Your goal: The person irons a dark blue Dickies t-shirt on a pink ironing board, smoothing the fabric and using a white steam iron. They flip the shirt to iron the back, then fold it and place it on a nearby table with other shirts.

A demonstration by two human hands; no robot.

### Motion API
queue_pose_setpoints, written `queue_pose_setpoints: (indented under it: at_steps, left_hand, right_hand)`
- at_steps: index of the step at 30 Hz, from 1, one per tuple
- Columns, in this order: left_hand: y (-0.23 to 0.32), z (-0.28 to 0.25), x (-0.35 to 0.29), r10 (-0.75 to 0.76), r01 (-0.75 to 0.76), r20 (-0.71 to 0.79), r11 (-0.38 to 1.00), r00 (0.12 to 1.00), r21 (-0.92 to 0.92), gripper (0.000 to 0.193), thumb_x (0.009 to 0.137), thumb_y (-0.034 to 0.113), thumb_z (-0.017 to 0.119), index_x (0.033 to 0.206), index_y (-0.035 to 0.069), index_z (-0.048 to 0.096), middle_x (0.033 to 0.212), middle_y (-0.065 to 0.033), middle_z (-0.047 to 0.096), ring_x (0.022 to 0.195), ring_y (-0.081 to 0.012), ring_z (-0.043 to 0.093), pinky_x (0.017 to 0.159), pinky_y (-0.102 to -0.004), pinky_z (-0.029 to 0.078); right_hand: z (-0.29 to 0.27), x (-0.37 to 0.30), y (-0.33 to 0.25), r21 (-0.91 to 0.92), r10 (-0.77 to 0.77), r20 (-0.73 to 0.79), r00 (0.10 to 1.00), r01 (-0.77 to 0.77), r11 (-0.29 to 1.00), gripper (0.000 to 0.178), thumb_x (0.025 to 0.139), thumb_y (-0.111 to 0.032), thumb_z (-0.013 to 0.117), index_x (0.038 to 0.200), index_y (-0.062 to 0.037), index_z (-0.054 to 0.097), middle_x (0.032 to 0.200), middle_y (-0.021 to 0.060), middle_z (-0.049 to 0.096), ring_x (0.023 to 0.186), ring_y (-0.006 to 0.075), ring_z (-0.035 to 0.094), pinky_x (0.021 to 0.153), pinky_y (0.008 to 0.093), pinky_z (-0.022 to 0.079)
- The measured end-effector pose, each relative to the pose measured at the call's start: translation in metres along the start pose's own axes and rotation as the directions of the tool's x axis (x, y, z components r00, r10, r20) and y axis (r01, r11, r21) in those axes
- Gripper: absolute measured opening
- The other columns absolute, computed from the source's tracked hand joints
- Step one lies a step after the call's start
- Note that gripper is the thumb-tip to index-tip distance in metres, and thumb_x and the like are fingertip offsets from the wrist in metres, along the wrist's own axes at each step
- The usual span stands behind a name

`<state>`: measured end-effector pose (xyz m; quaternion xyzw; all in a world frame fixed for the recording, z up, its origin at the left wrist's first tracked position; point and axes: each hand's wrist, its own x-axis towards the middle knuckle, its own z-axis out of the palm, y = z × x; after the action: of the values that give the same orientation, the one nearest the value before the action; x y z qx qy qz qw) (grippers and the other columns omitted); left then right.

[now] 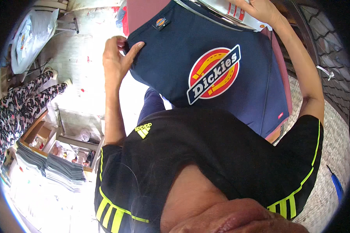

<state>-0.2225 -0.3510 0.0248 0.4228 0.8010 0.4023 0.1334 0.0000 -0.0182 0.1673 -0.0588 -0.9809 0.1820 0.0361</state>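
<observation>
A navy cloth garment (163,58), seemingly folded, lies in front of my body with a large red, yellow and white logo print. It has a small label at its far left corner and a tiny red tag at its right corner. My left hand (118,54) pinches its left edge between thumb and fingers. Across its far edge lies a shiny plastic bag (217,11) with white and red print. My right hand (262,11) grips this bag from above; its fingertips are partly cut off by the picture's top edge.
Beneath the garment is a pinkish-red surface (146,15). To the left hangs a clear plastic bag (33,42), above a person's patterned trouser legs (27,95). Stacks of grey folded cloth (64,171) stand by a wooden drawer (39,132). A dark lattice (328,42) rises on the right.
</observation>
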Motion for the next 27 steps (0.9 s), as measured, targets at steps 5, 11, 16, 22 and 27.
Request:
queue_pose_setpoints:
  at_steps: [5, 11, 16, 22, 27]
  left_hand:
    - [-0.023, 0.050, -0.033, -0.234, 0.114, -0.264, 0.909, 0.936, -0.402, 0.045, 0.099, 0.041, 0.064, 0.122, 0.002, 0.061, 0.110, -0.0122, 0.066, 0.101, -0.0246, 0.061, 0.090, -0.0383, 0.048]
    - [-0.033, 0.031, -0.031, -0.272, 0.189, -0.192, 0.911, 0.943, -0.366, 0.038, 0.101, 0.034, 0.065, 0.086, -0.001, 0.069, 0.071, -0.0012, 0.056, 0.070, -0.0084, 0.048, 0.064, -0.0252, 0.041]
    - [-0.036, 0.025, -0.025, -0.196, 0.108, -0.283, 0.948, 0.939, -0.299, 0.040, 0.097, 0.036, 0.070, 0.077, 0.002, 0.069, 0.058, 0.0029, 0.049, 0.057, -0.0047, 0.041, 0.051, -0.0242, 0.034]
    - [-0.038, 0.040, -0.031, -0.243, 0.152, -0.282, 0.939, 0.928, -0.309, 0.041, 0.097, 0.041, 0.070, 0.080, 0.004, 0.070, 0.060, 0.0061, 0.051, 0.057, -0.0030, 0.042, 0.052, -0.0217, 0.034]
    - [-0.047, 0.042, -0.035, -0.262, 0.157, -0.295, 0.929, 0.919, -0.335, 0.040, 0.097, 0.040, 0.071, 0.079, 0.005, 0.071, 0.059, 0.0065, 0.050, 0.056, -0.0026, 0.041, 0.051, -0.0210, 0.033]
  right_hand:
    - [-0.004, -0.002, 0.009, 0.056, -0.159, 0.084, 0.984, 0.154, 0.986, 0.029, 0.090, -0.028, 0.068, 0.092, -0.0007, 0.059, 0.074, 0.0177, 0.060, 0.068, 0.0368, 0.065, 0.059, 0.0419, 0.048]
    - [-0.001, -0.005, 0.011, 0.064, -0.185, 0.085, 0.979, 0.180, 0.982, 0.029, 0.091, -0.029, 0.067, 0.095, -0.0015, 0.061, 0.074, 0.0160, 0.063, 0.068, 0.0341, 0.066, 0.059, 0.0379, 0.050]
    - [0.005, -0.007, 0.011, 0.021, -0.335, 0.112, 0.936, 0.335, 0.942, 0.032, 0.090, -0.032, 0.068, 0.097, -0.0013, 0.062, 0.079, 0.0159, 0.064, 0.072, 0.0344, 0.069, 0.061, 0.0391, 0.052]
    - [0.014, 0.009, -0.016, 0.004, -0.443, 0.180, 0.878, 0.450, 0.893, 0.031, 0.089, -0.032, 0.071, 0.097, -0.0029, 0.063, 0.082, 0.0161, 0.065, 0.074, 0.0370, 0.068, 0.061, 0.0413, 0.052]
    - [0.040, 0.037, -0.041, 0.023, -0.618, 0.106, 0.779, 0.619, 0.785, 0.034, 0.088, -0.037, 0.073, 0.094, -0.0054, 0.062, 0.079, 0.0160, 0.065, 0.072, 0.0377, 0.067, 0.060, 0.0419, 0.051]
